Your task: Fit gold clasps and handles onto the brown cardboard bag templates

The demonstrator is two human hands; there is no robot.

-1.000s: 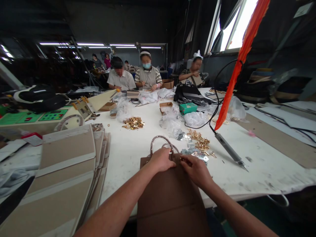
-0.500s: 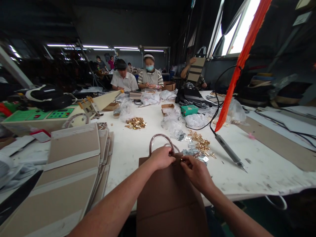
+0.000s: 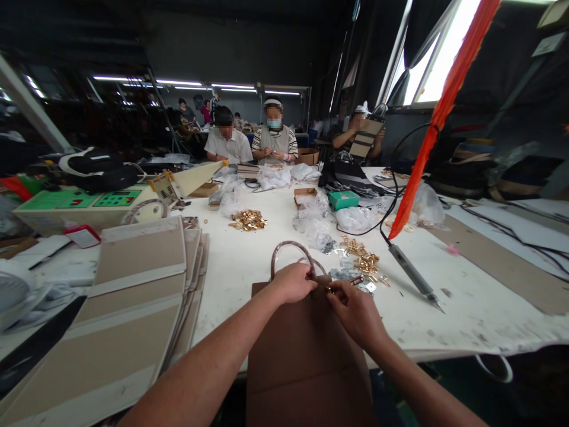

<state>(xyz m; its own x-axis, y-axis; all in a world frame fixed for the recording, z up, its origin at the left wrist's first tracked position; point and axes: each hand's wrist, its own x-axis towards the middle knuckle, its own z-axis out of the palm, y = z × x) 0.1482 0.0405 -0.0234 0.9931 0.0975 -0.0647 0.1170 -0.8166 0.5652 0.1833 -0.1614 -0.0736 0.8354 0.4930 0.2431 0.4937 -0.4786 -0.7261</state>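
Note:
A brown bag panel [image 3: 306,350] stands upright before me at the table's front edge, with a rounded, plastic-wrapped handle [image 3: 291,243] at its top. My left hand [image 3: 294,283] is closed on the panel's top edge, just below the handle. Close beside it, my right hand [image 3: 355,311] pinches a small gold-coloured fitting [image 3: 329,290] against the panel's upper right. A short brown strap end [image 3: 357,280] with a shiny piece sticks out past the right fingers. What lies under my fingertips is mostly hidden.
Gold hardware [image 3: 365,261] and grey metal plates lie beyond my right hand. A grey pen-like tool [image 3: 413,277] on a cable rests at right under an orange strip [image 3: 438,124]. Beige panels [image 3: 137,302] are stacked left. A green box [image 3: 343,200] and co-workers are farther back.
My view has shifted slightly, and both hands stay at the panel's top. The strap end beyond my right hand shows more clearly. A far-right co-worker's beige panel is lower and tilted.

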